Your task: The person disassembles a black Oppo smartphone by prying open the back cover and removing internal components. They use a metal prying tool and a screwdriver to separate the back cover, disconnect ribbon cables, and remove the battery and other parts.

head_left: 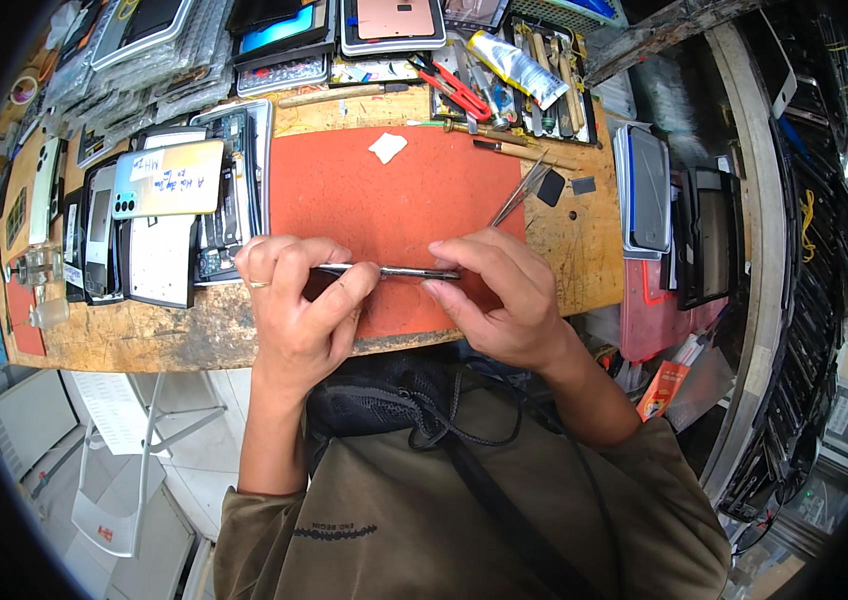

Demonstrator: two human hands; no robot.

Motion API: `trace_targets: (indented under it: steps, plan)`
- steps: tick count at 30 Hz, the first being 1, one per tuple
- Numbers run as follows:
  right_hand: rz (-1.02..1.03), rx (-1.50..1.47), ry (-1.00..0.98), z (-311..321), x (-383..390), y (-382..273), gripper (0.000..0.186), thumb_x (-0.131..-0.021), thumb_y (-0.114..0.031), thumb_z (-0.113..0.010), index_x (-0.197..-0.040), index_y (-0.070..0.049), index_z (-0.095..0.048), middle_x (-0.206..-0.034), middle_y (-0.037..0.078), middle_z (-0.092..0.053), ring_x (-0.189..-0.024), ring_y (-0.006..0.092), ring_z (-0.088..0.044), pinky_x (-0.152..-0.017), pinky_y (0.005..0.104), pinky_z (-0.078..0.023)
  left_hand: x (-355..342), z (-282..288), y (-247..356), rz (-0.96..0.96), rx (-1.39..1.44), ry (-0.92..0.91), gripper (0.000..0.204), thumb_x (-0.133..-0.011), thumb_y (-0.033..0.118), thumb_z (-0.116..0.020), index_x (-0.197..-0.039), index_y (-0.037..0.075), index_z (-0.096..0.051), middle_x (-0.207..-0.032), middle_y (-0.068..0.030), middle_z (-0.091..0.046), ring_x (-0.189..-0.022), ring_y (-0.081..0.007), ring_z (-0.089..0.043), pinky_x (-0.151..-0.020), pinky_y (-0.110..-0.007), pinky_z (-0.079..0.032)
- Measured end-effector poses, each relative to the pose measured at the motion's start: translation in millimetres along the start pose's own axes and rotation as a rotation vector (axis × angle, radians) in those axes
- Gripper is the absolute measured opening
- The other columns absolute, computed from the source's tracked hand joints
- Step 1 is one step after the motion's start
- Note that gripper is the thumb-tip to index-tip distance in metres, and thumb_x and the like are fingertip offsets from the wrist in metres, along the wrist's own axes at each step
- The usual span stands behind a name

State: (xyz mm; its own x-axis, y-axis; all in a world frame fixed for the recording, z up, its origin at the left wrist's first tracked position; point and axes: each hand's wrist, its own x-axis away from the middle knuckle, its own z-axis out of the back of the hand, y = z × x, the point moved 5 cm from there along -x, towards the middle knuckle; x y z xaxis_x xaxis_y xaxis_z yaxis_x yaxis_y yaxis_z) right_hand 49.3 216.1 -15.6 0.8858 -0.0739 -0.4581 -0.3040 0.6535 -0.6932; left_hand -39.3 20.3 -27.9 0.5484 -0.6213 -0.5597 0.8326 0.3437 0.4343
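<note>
Above the red mat point(394, 190), a thin dark phone point(406, 272) is turned edge-on, so its faces are mostly hidden. My left hand point(299, 290), with a ring on one finger, is closed around its left end. At the other end, my right hand point(504, 295) pinches the phone between thumb and fingers. Just beyond my right hand lie metal tweezers point(516, 192) at the mat's right edge. A crumpled pale scrap point(387, 148) rests on the far part of the mat.
Stacked phones and phone parts point(166, 180) stand left of the mat. Farther back are bubble-wrapped screens point(159, 85), red-handled pliers point(452, 88), a tube point(516, 68) and a tool tray point(569, 75). A small black square point(550, 188) and more phones point(644, 190) lie right.
</note>
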Motion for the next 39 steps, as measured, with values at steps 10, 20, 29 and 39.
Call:
trace_targets:
  steps: [10,20,29,39]
  plan:
    - [0.001,0.008,-0.005,0.0,1.4,-0.4,0.041,-0.082,0.000,-0.087,-0.120,-0.002,-0.070,-0.090,0.012,-0.068,-0.075,0.0302,-0.068,-0.067,0.0412,-0.053,6.3,-1.5,0.1,-0.004,0.010,0.038,0.032,-0.074,0.015,-0.079,-0.104,0.026,-0.078,-0.108,-0.0003,-0.065,-0.105,-0.0275,-0.056,-0.097,-0.049,-0.038]
    - [0.016,0.006,-0.002,0.0,1.3,-1.0,0.042,-0.082,0.000,-0.087,-0.121,-0.002,-0.070,-0.089,0.012,-0.068,-0.074,0.0297,-0.067,-0.066,0.0413,-0.053,6.9,-2.0,0.1,0.007,0.007,0.037,0.031,-0.075,0.015,-0.079,-0.104,0.026,-0.077,-0.109,-0.0003,-0.065,-0.105,-0.0278,-0.056,-0.097,-0.049,-0.038]
    - [0.025,0.009,0.008,1.0,0.8,-1.1,0.042,-0.082,0.001,-0.087,-0.121,-0.002,-0.070,-0.088,0.012,-0.068,-0.073,0.0295,-0.067,-0.065,0.0408,-0.052,7.5,-2.0,-0.3,0.008,0.008,0.024,0.033,-0.075,0.015,-0.079,-0.106,0.027,-0.077,-0.108,-0.0002,-0.064,-0.106,-0.0277,-0.055,-0.098,-0.051,-0.039]
    - [0.011,0.000,-0.010,1.3,1.3,-1.7,0.042,-0.082,0.000,-0.087,-0.121,-0.001,-0.070,-0.089,0.012,-0.068,-0.074,0.0301,-0.067,-0.066,0.0411,-0.053,6.6,-1.4,5.4,-0.043,-0.145,-0.015,0.034,-0.080,0.024,-0.079,-0.109,0.043,-0.079,-0.107,0.0010,-0.057,-0.107,-0.0270,-0.052,-0.098,-0.053,-0.038]
